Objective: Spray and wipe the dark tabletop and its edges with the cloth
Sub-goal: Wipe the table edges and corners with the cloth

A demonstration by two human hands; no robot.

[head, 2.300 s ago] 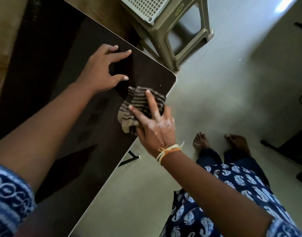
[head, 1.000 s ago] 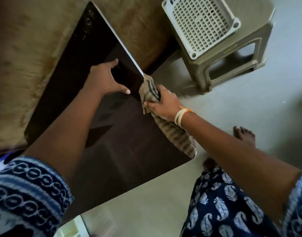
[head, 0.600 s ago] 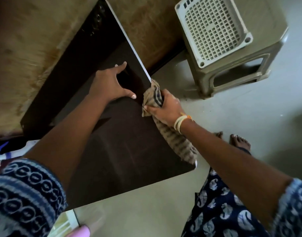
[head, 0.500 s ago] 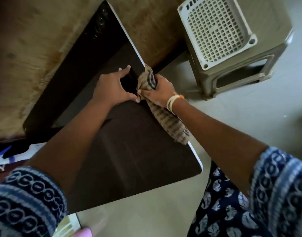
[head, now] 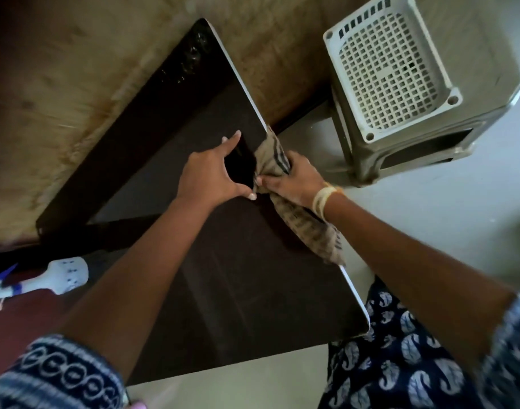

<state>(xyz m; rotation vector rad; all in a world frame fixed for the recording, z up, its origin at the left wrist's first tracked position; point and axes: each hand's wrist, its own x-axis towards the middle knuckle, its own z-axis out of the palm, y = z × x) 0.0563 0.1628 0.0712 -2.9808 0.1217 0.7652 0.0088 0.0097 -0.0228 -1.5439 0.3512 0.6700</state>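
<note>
The right hand [head: 291, 180] is gripping the striped cloth [head: 275, 156], fingers curled round a bunched part of it, and is pressing it against the pale right edge of the table [head: 238, 276], up toward the far end of that edge. The left hand [head: 211, 175] is resting on the dark top just beside it, fingers straight and spread, thumb nearly touching the cloth, holding nothing and bracing the board. To do this edge well, I'd say the cloth wants to be wrapped over the lip so it is catching both the top face and the thin side strip at once, with steady pressure along the whole run and the left hand keeping the table from shifting. The loose tail of cloth is trailing back along the edge under the right wrist, and it could be gathering in so it isn't dragging. The cloth itself is looking soft and rumpled, beige with dark stripes. The tabletop is dark brown, faintly streaked in the middle, with what may be droplets glinting at the far corner, which probably needs a pass too. A white spray bottle [head: 58, 276] is lying off to the left, and a plastic stool [head: 415, 93] is standing on the floor [head: 444, 219] beyond.
</note>
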